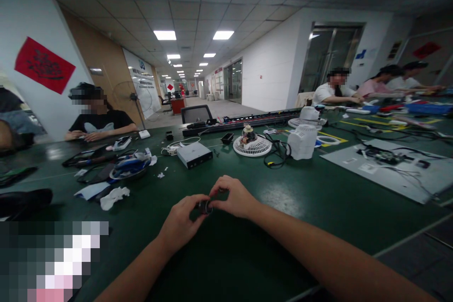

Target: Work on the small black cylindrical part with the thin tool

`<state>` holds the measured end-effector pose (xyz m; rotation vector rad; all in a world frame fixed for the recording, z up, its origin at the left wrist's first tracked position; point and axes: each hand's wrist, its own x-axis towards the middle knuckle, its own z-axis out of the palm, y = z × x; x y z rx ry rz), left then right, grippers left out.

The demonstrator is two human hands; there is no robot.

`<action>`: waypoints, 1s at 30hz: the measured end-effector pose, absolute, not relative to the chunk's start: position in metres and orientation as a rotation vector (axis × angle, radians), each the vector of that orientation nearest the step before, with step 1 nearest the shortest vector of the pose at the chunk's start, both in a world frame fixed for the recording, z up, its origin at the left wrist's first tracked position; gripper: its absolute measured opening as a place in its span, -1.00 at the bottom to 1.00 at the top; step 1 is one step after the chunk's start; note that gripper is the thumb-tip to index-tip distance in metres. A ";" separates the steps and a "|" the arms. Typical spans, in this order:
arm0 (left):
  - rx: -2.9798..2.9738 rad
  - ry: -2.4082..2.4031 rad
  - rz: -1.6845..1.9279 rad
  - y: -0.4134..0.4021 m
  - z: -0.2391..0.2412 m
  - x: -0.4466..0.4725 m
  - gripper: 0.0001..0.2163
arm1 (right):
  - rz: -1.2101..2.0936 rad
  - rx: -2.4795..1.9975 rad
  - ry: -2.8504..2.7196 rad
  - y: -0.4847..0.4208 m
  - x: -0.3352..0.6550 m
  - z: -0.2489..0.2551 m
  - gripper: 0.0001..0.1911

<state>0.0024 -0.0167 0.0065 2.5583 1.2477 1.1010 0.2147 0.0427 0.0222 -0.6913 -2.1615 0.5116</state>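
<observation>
Between my two hands, just above the green tabletop (283,240), is a small dark round part (204,206) with a pale ring at its right side. My left hand (182,222) is closed on it, thumb below and index finger on top. The fingertips of my right hand (233,198) pinch at the ring side of the same part, with the index finger curled. The part is too small and dark to name its exact kind.
Ahead lie a silver disc drive (194,153), a small black tray (227,138), a white fan grille with a motor (252,146) and a white plastic housing (302,142). Crumpled tissue (114,197) lies left, a grey panel with cables (392,174) right. Co-workers (102,118) sit around.
</observation>
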 end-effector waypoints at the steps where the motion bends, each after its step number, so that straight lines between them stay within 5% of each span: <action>1: 2.566 1.238 1.077 -0.017 0.006 0.003 -0.63 | 0.516 -0.686 -2.185 0.042 0.216 0.023 -0.79; 12: 2.454 1.250 0.944 -0.019 0.008 0.003 -0.62 | 0.297 -0.746 -2.337 0.029 0.215 0.034 -0.85; 21: 2.499 1.169 1.027 -0.019 0.014 0.004 -0.60 | 0.632 -1.027 -2.234 0.034 0.213 0.029 -0.75; 30: 2.354 1.415 1.136 -0.009 0.005 0.004 -0.64 | 0.468 -0.747 -1.964 0.037 0.218 0.033 -0.67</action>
